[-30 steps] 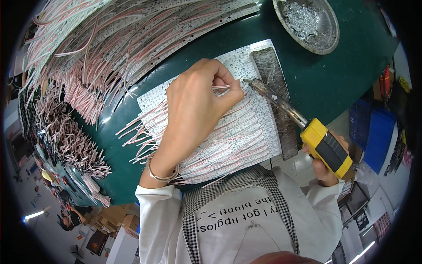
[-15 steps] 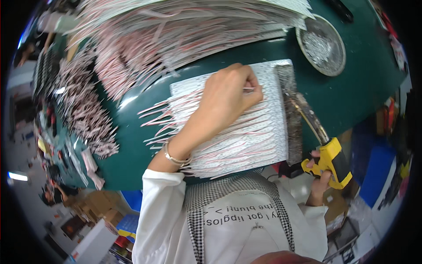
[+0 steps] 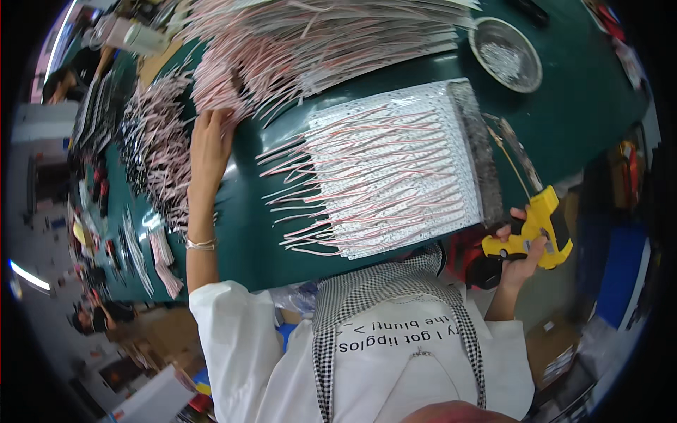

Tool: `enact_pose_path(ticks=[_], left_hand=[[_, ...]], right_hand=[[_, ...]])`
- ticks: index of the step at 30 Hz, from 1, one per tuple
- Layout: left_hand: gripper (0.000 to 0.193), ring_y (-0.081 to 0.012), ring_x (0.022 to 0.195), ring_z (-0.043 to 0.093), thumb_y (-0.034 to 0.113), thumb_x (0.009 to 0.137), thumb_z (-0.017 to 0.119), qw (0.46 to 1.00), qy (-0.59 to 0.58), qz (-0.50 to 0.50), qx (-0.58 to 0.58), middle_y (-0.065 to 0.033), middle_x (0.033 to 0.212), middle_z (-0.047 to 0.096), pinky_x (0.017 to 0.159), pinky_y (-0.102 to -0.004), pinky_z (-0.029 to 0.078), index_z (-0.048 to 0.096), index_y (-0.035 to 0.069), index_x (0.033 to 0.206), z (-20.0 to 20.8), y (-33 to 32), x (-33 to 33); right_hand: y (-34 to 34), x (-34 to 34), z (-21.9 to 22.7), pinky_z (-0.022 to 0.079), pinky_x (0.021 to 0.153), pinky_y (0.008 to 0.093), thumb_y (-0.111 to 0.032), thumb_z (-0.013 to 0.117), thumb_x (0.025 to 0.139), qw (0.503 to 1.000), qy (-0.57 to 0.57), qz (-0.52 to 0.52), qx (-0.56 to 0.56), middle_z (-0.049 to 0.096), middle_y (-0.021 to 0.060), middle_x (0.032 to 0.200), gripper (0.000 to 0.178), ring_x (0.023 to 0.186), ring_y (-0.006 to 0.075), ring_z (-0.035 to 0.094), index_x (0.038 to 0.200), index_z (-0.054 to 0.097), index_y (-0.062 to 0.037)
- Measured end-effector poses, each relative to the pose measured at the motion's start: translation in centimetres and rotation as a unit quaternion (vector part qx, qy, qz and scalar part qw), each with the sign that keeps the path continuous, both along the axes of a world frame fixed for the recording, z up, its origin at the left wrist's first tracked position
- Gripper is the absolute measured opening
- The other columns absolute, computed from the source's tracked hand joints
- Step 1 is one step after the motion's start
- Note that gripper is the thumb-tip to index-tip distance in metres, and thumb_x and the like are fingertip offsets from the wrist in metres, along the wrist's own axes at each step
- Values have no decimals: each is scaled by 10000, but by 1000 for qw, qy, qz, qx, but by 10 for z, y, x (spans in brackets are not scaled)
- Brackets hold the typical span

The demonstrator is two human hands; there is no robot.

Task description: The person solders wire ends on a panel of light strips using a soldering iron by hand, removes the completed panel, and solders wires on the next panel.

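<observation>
A white speckled panel (image 3: pixel 395 130) lies on the green table, with rows of thin pink-and-white wires (image 3: pixel 381 173) across it, their loose ends hanging past its left edge. Along its right side runs a dark, stained strip (image 3: pixel 479 151). My left hand (image 3: pixel 211 144) is at the far left, fingers curled on the ends of a heap of pink-and-white wires (image 3: pixel 215 84); the fingertips are partly hidden. Right of the panel, my right hand (image 3: pixel 522 254) grips a yellow-and-black soldering gun (image 3: pixel 543 218) by its handle, its long metal tip pointing toward the strip.
Stacked panels with wires (image 3: pixel 381 49) fill the table's far side. A round metal bowl (image 3: pixel 504 56) holding silvery bits stands at the far right. More wire bundles (image 3: pixel 155 141) lie on the left, and a small wire bundle (image 3: pixel 164 264) is near the front edge. Another person (image 3: pixel 74 77) is at far left.
My left hand has left the panel and moved left to the heap of wires. My right hand still holds the soldering gun. The whole view has shifted slightly.
</observation>
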State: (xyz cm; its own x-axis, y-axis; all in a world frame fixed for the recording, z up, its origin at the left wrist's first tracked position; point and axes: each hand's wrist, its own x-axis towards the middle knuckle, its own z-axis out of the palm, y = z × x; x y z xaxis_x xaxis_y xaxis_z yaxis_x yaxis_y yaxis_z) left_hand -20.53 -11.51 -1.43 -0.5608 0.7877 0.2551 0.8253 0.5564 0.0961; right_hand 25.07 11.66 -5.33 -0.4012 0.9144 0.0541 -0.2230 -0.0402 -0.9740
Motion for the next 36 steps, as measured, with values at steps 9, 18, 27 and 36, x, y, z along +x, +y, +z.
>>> enact_pose_path(ticks=[9, 18, 27, 36], left_hand=[[144, -333, 842, 658, 71, 881, 641, 996, -54, 32, 70, -154, 944, 686, 775, -348, 502, 688, -18, 984, 16, -11, -6], [185, -281, 846, 686, 89, 940, 588, 988, -8, 102, 112, -173, 953, 693, 774, -339, 512, 660, -21, 1069, 12, -22, -12], [217, -6, 617, 331, 146, 1014, 501, 884, -443, -72, 130, 68, 775, 461, 524, -164, 259, 579, 43, 1189, 53, 79, 110], [320, -79, 612, 444, 196, 903, 606, 825, -545, -145, 23, -37, 724, 568, 548, -271, 383, 624, -67, 1085, 12, 192, 107]], right_hand=[[-11, 13, 5, 525, 644, 265, -440, 406, 1011, 998, -25, 15, 55, 625, 196, 1135, 559, 743, 173, 635, 1316, 441, 28], [1, 9, 7, 500, 629, 265, -368, 452, 995, 998, 0, 32, 55, 636, 199, 1137, 507, 738, 174, 640, 1291, 472, 43], [37, 11, 18, 511, 627, 263, -378, 433, 1010, 994, -51, 70, 72, 628, 214, 1136, 513, 731, 179, 644, 1314, 454, 36], [77, 8, 86, 505, 655, 248, -367, 553, 952, 946, -223, 124, 201, 650, 147, 1161, 530, 766, 120, 623, 1324, 503, 7]])
